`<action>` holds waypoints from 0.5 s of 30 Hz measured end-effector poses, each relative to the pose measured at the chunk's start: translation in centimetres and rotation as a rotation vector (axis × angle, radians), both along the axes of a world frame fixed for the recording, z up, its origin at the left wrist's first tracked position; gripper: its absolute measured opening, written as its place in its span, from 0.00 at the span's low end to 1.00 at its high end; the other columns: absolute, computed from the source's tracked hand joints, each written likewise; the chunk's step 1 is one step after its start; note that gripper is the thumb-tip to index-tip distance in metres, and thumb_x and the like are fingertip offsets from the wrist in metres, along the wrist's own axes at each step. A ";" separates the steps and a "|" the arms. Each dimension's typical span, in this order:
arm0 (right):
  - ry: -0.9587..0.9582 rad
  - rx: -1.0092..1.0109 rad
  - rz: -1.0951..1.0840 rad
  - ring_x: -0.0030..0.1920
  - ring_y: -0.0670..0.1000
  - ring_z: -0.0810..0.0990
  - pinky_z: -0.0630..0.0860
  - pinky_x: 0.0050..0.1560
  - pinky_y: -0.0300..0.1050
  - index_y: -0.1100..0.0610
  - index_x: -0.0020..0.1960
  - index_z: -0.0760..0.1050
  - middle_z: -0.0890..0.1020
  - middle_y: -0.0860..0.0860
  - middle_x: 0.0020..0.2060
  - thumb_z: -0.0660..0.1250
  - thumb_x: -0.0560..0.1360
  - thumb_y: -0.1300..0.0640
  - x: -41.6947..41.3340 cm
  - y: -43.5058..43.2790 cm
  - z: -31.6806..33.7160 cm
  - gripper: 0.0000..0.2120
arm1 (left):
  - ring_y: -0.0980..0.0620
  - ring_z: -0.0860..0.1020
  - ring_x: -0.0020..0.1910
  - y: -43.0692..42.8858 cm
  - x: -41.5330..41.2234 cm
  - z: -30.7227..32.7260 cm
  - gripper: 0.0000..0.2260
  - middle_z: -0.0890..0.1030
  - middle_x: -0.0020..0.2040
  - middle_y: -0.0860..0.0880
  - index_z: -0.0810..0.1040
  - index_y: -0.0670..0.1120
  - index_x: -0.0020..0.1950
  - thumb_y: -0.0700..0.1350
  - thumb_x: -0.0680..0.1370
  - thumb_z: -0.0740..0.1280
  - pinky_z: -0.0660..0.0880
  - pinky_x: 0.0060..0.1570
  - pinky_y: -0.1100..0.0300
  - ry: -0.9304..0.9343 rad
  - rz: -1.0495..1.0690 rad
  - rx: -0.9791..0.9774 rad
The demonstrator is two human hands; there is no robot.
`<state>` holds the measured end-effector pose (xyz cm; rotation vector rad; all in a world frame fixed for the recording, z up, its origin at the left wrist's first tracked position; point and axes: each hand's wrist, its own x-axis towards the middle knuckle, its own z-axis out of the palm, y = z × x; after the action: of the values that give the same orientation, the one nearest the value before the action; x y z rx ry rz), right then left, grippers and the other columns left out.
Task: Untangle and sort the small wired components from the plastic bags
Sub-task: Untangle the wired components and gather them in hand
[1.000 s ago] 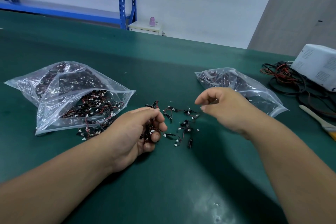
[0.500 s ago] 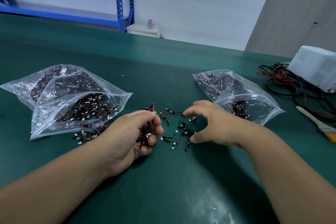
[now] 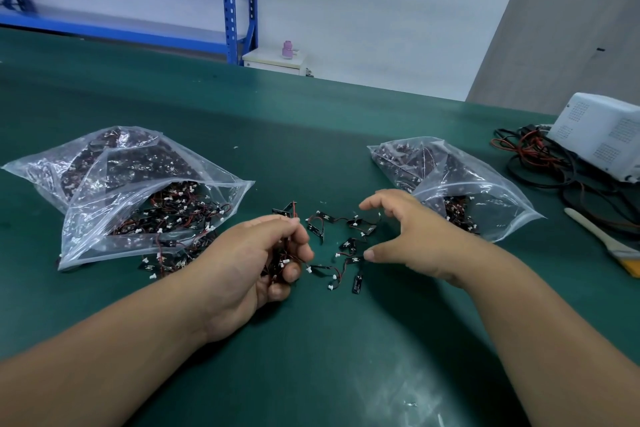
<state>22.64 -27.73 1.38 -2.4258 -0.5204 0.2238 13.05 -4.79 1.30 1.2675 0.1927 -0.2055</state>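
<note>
Two clear plastic bags lie on the green table [image 3: 311, 350], one to either side of the person's hands. The left bag [image 3: 104, 204] lies with its mouth toward the centre, and black wired components with red leads and white plugs spill from it onto the mat. The right bag [image 3: 485, 198] holds a smaller heap of the same parts.

The left hand [image 3: 249, 263] rests between the bags, its fingers curled round a tangled bunch of components [image 3: 281, 258]. The right hand [image 3: 412, 236] hangs just above the table with thumb and fingers spread apart in a loose arc. It grips nothing.

Between the two hands the loose components [image 3: 346, 239] are scattered on the mat, several joined by their leads.

At the far right stand a white ventilated device [image 3: 602, 135] and a coil of black and red cables [image 3: 540, 163], with a pale-handled brush [image 3: 599, 236] nearer the table's edge. Blue shelving [image 3: 239, 0] stands against the wall behind.
</note>
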 end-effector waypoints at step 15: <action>0.053 -0.071 0.054 0.70 0.43 0.64 0.57 0.65 0.36 0.39 0.48 0.81 0.63 0.42 0.74 0.78 0.70 0.51 -0.9 0.7 0.1 0.11 | 0.53 0.69 0.26 0.1 0.0 -0.1 0.13 0.78 0.35 0.45 0.78 0.48 0.36 0.45 0.80 0.62 0.61 0.22 0.64 -0.005 -0.006 0.004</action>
<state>21.73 -27.04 1.52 -2.4686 -0.5638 0.3342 13.01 -4.73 1.23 1.2721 0.1852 -0.2069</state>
